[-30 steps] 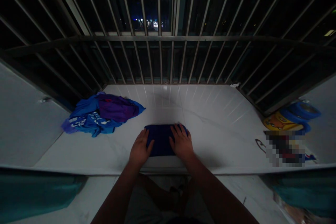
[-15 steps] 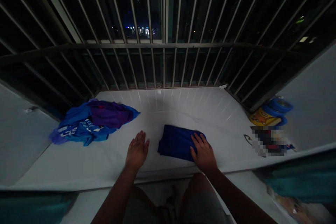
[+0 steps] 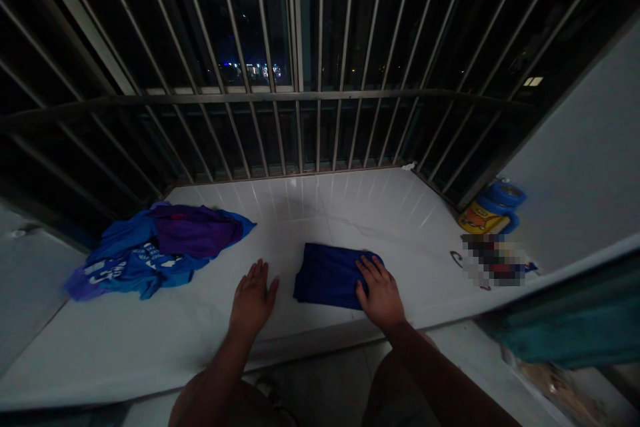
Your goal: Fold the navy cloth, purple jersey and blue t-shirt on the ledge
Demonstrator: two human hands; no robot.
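Note:
A dark blue folded cloth (image 3: 327, 277), perhaps a garment, lies flat on the white ledge (image 3: 360, 203) in front of me. My right hand (image 3: 379, 290) rests palm down on its right end, fingers stretched out and holding nothing. To the cloth's left, my left hand (image 3: 253, 299) is over the bare ledge, fingers extended and empty, apart from the cloth. Farther left sits a crumpled heap of blue clothing (image 3: 145, 267) with white print, and a purple garment (image 3: 197, 230) lies on top of it.
Metal window bars (image 3: 300, 97) rise along the ledge's back edge. At the right wall stands a blue and yellow container (image 3: 485, 213), with a blurred-out item (image 3: 495, 260) before it. A teal curtain (image 3: 580, 313) hangs lower right. My legs are below the front edge.
The view has tilted and turned slightly, shifting most things left in the picture. Both hands keep about the same places: right on the folded cloth, left beside it.

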